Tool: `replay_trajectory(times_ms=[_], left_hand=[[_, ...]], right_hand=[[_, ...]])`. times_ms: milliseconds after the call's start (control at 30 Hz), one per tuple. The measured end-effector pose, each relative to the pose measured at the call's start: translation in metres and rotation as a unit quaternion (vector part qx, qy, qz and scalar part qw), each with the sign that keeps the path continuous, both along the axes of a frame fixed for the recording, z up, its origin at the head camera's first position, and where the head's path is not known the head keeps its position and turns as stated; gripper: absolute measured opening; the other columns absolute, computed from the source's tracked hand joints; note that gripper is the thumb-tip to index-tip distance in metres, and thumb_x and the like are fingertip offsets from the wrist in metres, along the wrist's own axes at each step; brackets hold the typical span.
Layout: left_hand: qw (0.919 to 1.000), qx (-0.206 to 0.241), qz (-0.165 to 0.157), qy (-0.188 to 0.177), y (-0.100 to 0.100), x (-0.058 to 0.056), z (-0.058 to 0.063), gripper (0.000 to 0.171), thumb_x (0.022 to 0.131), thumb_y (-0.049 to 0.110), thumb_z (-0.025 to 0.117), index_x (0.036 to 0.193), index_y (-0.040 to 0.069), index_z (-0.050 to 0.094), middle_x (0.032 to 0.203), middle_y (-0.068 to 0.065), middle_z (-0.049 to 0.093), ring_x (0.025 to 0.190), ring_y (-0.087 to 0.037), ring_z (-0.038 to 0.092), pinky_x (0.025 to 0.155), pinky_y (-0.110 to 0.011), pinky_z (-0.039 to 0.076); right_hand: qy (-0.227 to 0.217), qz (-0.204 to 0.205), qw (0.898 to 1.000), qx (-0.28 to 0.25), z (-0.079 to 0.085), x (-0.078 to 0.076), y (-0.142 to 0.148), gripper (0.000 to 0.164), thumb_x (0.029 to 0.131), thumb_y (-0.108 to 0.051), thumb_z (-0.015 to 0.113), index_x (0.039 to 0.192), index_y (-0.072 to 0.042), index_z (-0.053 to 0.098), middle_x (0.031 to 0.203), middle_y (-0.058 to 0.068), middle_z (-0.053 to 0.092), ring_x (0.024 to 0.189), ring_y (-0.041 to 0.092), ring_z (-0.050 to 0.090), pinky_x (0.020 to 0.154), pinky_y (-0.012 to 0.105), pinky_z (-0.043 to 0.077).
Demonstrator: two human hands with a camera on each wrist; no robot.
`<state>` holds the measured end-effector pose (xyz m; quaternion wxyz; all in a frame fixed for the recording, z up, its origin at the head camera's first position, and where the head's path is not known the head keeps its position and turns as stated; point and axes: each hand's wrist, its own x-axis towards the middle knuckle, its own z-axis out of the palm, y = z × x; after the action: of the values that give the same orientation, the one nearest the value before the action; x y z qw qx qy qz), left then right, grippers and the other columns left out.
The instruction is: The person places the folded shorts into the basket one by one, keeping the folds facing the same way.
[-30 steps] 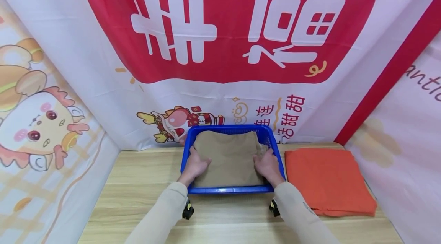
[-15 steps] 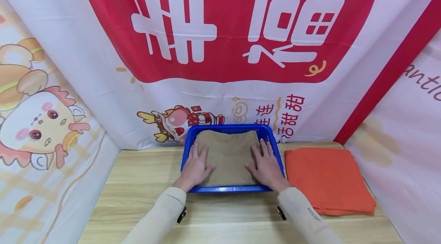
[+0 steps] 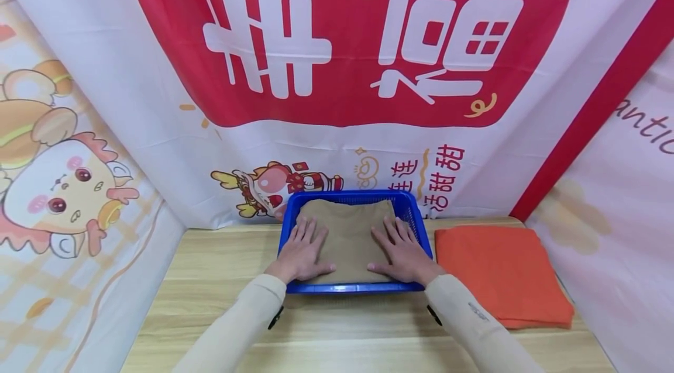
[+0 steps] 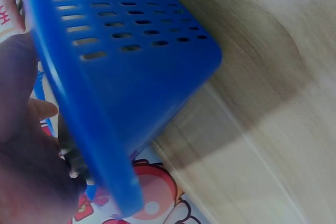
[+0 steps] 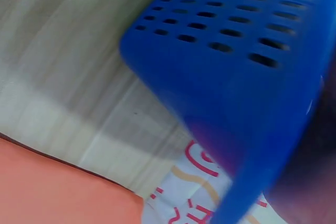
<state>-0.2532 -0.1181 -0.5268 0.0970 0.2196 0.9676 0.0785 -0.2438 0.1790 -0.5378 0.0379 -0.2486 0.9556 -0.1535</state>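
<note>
A folded tan garment (image 3: 347, 244) lies flat inside a blue plastic basket (image 3: 347, 289) with slotted sides. My left hand (image 3: 304, 253) rests on the garment's left part, fingers straight and pointing away, thumb toward the middle. On the right part my right hand (image 3: 402, 253) lies the same way, fingers spread. In the left wrist view the basket wall (image 4: 142, 82) fills the middle, with the left hand (image 4: 31, 145) dark at the edge. The right wrist view shows the opposite basket wall (image 5: 210, 77); the hand there is mostly hidden behind the rim.
A folded orange cloth (image 3: 502, 276) lies on the wooden table (image 3: 221, 279) to the right of the basket. Behind the table hangs a red and white printed backdrop (image 3: 347, 110). Printed sheets also stand at the left (image 3: 79, 186) and right.
Both hands have let go of the garment's sides, where the fingers were tucked down, and now lie flat on top of it. They have shifted slightly inward. Basket and orange cloth stay put.
</note>
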Motion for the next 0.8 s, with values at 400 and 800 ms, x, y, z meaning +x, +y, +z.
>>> replay_trajectory(times_ms=[400,800], left_hand=[[0.9984,-0.029,0.027,-0.039,0.006,-0.002,-0.015,0.104,0.09,0.077,0.048,0.164,0.013,0.011,0.167,-0.024,-0.002,0.152,-0.045,-0.007,0.122,-0.055,0.002],[0.9965,-0.026,0.061,-0.05,0.015,0.005,-0.016,0.102,0.093,0.074,0.047,0.163,0.008,0.013,0.167,-0.025,0.003,0.152,-0.048,0.0,0.122,-0.057,0.007]], right_hand=[[-0.038,-0.023,0.999,0.032,-0.008,0.0,-0.002,0.095,0.091,-0.068,0.059,0.162,-0.015,0.025,0.168,0.021,0.007,0.151,0.049,0.0,0.118,0.066,0.009],[-0.069,-0.043,0.996,0.047,-0.016,-0.003,-0.005,0.104,0.088,-0.077,0.053,0.164,-0.016,0.016,0.169,0.017,-0.001,0.152,0.046,-0.004,0.12,0.064,0.005]])
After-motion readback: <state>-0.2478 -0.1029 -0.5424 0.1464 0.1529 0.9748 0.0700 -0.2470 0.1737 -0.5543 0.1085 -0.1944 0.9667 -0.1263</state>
